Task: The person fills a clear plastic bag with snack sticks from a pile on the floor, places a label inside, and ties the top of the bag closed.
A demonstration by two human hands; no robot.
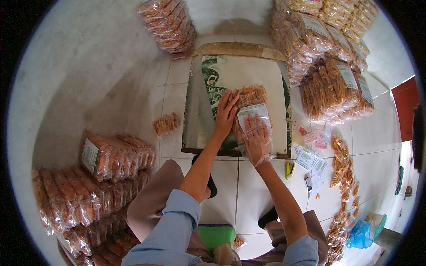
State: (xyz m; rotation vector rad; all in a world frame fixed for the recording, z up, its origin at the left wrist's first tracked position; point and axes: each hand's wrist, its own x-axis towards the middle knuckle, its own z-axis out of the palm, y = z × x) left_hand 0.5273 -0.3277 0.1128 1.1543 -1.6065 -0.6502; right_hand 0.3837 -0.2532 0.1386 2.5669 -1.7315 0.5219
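Note:
A clear plastic bag of orange fried snack sticks (251,98) lies on a flattened cardboard sheet (208,88) on the tiled floor. My left hand (225,114) lies flat, fingers spread, on the bag's left edge. My right hand (256,137) is inside the bag's open lower end, pressing on a white-and-green paper label (253,112) that sits in the bag over the snacks.
Stacks of filled snack bags stand at the left (95,177), top (168,24) and upper right (330,66). Loose snacks (342,177) and spare labels (310,159) lie on the tiles at the right. A small snack bag (165,124) lies left of the cardboard.

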